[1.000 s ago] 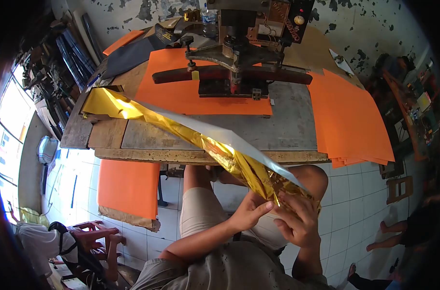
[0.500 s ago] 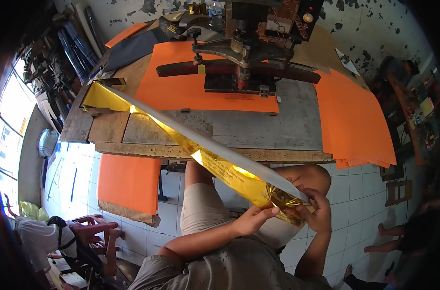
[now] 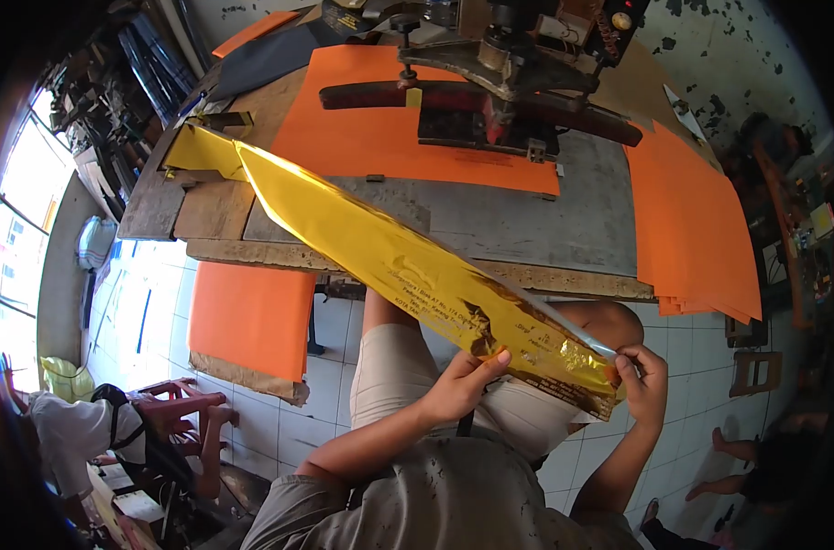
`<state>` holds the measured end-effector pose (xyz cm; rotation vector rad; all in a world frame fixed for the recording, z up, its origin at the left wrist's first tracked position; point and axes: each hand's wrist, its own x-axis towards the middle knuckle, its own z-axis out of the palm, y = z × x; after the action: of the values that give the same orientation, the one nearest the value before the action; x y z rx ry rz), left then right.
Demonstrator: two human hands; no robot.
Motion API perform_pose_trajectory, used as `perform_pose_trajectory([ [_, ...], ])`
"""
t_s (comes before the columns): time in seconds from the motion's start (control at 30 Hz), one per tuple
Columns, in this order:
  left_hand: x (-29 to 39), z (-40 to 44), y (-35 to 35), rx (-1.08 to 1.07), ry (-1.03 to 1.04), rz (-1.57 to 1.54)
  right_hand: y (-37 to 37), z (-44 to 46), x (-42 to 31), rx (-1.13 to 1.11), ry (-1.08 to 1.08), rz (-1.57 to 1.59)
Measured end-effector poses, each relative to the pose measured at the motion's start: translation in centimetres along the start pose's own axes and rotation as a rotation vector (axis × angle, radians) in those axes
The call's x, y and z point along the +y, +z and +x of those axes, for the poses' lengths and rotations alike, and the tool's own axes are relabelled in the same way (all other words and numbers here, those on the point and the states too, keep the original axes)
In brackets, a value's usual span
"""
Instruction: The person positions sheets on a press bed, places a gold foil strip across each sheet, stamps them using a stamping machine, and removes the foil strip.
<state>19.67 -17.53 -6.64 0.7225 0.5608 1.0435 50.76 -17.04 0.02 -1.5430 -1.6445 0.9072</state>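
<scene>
A long strip of gold foil [image 3: 371,234] with lettering marked into it stretches from the table's left side down over my lap. My left hand [image 3: 463,383] pinches its lower edge, thumb on top. At the free end, my right hand [image 3: 641,380] grips the upper corner between thumb and fingers. Dark, crumpled patches show between the two hands. The far end of the strip folds near a small holder [image 3: 220,121] on the table. Beyond the strip, a stamping press [image 3: 490,101] stands over an orange sheet [image 3: 344,137] bearing small printed text.
A stack of orange sheets [image 3: 696,220] lies at the table's right. More orange sheets [image 3: 252,316] rest below the table's left front edge. Dark sheets [image 3: 266,69] lie at the back left. A person [image 3: 78,431] is at lower left, beside a red stool [image 3: 183,408].
The foil strip has turned and spread flatter, its gold face showing where a grey underside was. My hands have moved apart, left hand leftward and right hand rightward. The view has shifted slightly.
</scene>
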Motion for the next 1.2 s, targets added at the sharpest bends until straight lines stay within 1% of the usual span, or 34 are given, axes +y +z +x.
perform_pose_trajectory([
  [0.07,0.7,0.0,0.7,0.037,0.007,-0.014,0.3,0.0,0.4,0.008,0.021,0.016],
  [0.17,0.2,0.1,0.2,0.031,0.034,0.011,0.6,0.2,0.2,-0.018,0.045,0.1],
  [0.27,0.0,0.2,0.1,0.067,0.001,-0.004,0.8,0.2,0.2,0.001,0.069,0.087],
  [0.37,-0.4,0.1,-1.0,-0.02,0.004,-0.056,0.9,0.2,0.6,-0.012,0.092,0.083],
  [0.47,-0.9,0.2,-1.6,-0.035,0.014,-0.055,1.5,0.5,0.6,0.015,0.041,0.024],
  [0.57,-1.0,-0.3,-2.6,0.004,-0.001,0.066,1.9,0.6,-0.5,-0.056,0.185,0.054],
  [0.67,-2.0,-2.1,-4.8,0.176,0.134,0.002,2.8,0.6,1.1,-0.286,0.031,-0.06],
  [0.73,0.6,-3.1,-4.9,0.215,0.326,-0.117,4.6,0.5,1.2,-0.443,0.116,-0.009],
  [0.8,2.3,-5.1,-7.1,0.349,0.395,-0.108,7.0,0.3,1.7,-0.543,0.083,0.047],
  [0.87,4.2,-7.5,-9.6,0.357,0.495,-0.105,9.1,0.3,1.7,-0.633,0.1,0.124],
  [0.9,5.1,-8.4,-10.7,0.466,0.524,-0.097,10.1,0.1,2.5,-0.633,0.022,0.092],
  [0.93,5.9,-9.4,-11.8,0.574,0.552,-0.089,10.8,0.2,2.1,-0.494,-0.06,0.075],
  [1.0,6.8,-12.8,-14.6,0.684,0.634,-0.246,11.7,0.6,1.4,-0.218,-0.22,0.037],
  [1.03,7.0,-15.8,-17.4,0.674,0.654,-0.205,11.6,1.2,2.6,-0.067,-0.379,-0.109],
  [1.07,7.3,-17.7,-19.4,0.664,0.675,-0.162,11.6,1.9,3.2,0.125,-0.452,-0.214],
  [1.13,11.3,-17.8,-17.1,0.837,0.789,-0.14,11.7,3.4,4.0,0.512,-0.587,-0.419],
  [1.2,12.9,-19.6,-19.0,1.09,0.862,-0.065,11.6,4.8,6.0,0.541,-0.558,-0.492],
])
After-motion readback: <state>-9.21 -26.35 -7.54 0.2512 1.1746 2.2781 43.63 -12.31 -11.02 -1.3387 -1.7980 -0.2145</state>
